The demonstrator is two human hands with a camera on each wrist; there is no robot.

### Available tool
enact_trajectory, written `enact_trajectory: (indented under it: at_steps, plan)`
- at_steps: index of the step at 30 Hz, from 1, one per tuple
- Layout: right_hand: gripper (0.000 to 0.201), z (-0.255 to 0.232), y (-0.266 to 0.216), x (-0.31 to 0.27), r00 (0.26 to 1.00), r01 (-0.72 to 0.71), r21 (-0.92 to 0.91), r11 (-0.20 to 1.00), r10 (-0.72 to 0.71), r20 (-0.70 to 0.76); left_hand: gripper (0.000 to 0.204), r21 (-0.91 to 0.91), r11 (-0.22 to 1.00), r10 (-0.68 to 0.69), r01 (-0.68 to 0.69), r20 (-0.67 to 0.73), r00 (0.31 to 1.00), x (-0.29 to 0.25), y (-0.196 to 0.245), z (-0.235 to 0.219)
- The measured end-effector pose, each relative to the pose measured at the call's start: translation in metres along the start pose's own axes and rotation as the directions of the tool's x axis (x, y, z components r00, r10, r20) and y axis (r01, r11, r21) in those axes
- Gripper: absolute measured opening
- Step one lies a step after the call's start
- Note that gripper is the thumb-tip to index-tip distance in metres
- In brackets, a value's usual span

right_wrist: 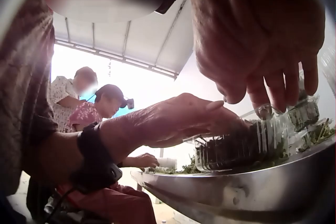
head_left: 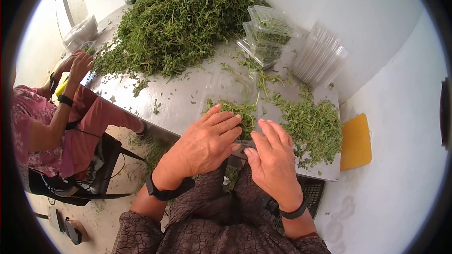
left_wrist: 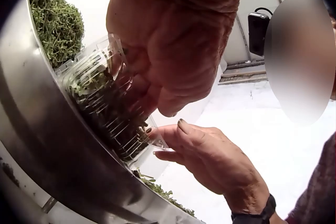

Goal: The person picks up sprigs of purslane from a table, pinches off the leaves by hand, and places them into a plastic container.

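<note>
A clear plastic clamshell box (left_wrist: 118, 121) packed with leafy green sprigs (head_left: 245, 113) sits at the near edge of the metal table, its lid (head_left: 221, 84) folded back. My left hand (head_left: 207, 141) reaches over the box from the left, fingers extended onto the greens. On the other side, my right hand (head_left: 273, 160) has its fingers fairly straight and its fingertips right at the box's edge, as the left wrist view also shows. Seen from the right wrist, the filled box (right_wrist: 220, 153) lies beneath both hands. A small heap of loose sprigs (head_left: 313, 124) lies just right of my right hand.
A large mound of greens (head_left: 183, 23) covers the back of the table (head_left: 174, 108). Filled boxes (head_left: 268, 33) and nested empty ones (head_left: 320, 54) stand at the back right. A yellow board (head_left: 356, 141) leans by the wall. Another person (head_left: 52, 127) sits at left.
</note>
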State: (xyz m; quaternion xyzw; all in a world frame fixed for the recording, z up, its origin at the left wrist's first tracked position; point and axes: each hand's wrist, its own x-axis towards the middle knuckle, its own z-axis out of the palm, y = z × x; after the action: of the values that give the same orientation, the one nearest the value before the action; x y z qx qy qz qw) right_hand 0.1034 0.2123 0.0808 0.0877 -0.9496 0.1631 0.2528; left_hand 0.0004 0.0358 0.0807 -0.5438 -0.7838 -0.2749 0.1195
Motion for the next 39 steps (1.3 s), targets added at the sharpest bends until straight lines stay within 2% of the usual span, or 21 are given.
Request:
enact_trajectory:
  at_steps: [5,7,12,16,19,21,24,29,33,35,39]
  plan:
    - [0.028,0.003,0.001,0.01,0.998,0.031,-0.041,0.999,-0.028,0.062,0.035,0.012,1.0,-0.003,0.003,-0.001,1.0,-0.001,-0.002,0.003]
    - [0.027,0.0,0.003,0.011,0.997,0.032,-0.036,0.999,-0.03,0.068,0.031,0.049,0.998,0.051,-0.051,-0.012,0.999,-0.002,-0.003,0.003]
    - [0.025,-0.016,0.009,0.02,0.999,-0.001,0.092,0.996,0.004,-0.036,0.037,0.0,1.0,-0.002,0.002,-0.038,0.999,-0.001,0.003,-0.003]
    - [0.029,-0.016,0.021,0.034,0.994,-0.055,0.063,0.996,0.061,-0.086,0.043,-0.005,1.0,0.026,-0.026,-0.02,0.999,0.001,0.002,0.003]
    - [0.03,-0.01,0.031,0.049,0.994,-0.08,0.1,0.992,0.087,-0.063,0.044,0.032,0.999,0.037,-0.037,0.015,0.999,0.001,0.003,0.01]
    - [0.031,-0.003,0.04,0.057,0.996,-0.057,0.05,0.997,0.06,-0.066,0.044,0.04,0.999,0.025,-0.026,0.03,0.999,0.003,0.005,0.008]
    - [0.032,0.003,0.043,0.069,0.993,-0.11,0.122,0.986,0.115,-0.033,0.043,0.04,0.999,0.007,-0.01,0.05,0.999,0.002,0.004,0.009]
    - [0.027,0.006,0.046,0.083,0.956,-0.274,0.137,0.952,0.254,0.148,0.041,0.025,1.0,-0.01,0.008,0.049,0.999,0.001,0.004,0.013]
    - [0.024,0.012,0.055,0.083,0.983,-0.179,0.057,0.982,0.177,0.043,0.04,0.044,0.999,-0.005,0.004,0.03,1.0,0.002,0.002,0.015]
    - [0.023,0.012,0.055,0.083,0.965,-0.256,0.077,0.963,0.251,0.071,0.04,0.035,0.999,-0.006,0.005,0.026,1.0,0.002,0.003,0.016]
    - [0.018,0.011,0.054,0.082,0.96,-0.273,0.063,0.96,0.268,0.086,0.038,0.025,0.999,-0.028,0.027,0.016,0.999,0.001,0.003,0.017]
